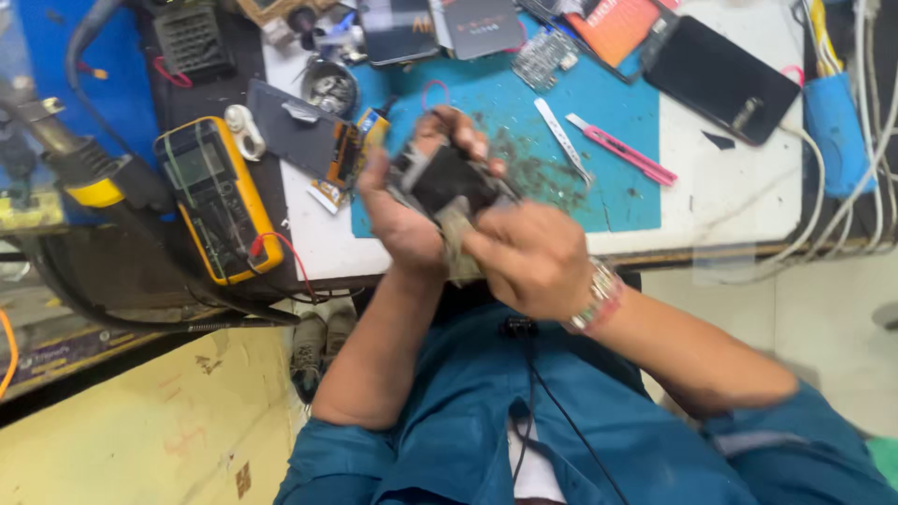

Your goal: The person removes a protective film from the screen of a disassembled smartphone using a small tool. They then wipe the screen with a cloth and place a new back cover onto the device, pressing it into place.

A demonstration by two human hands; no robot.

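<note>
Here: dark device (447, 182) — clamped in left hand (404, 213) above the desk's (720, 201) near edge, steadied; right hand (528, 257) presses a grey cloth (456, 245) against it — yellow multimeter (217, 196) lies left.

A dark, blurred device (449, 182), perhaps a phone, held tilted above the bench edge.

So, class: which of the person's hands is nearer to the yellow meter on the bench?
Left. The left hand holds the dark device just beside the yellow meter; the right hand grips the device's far side, farther away.
</note>
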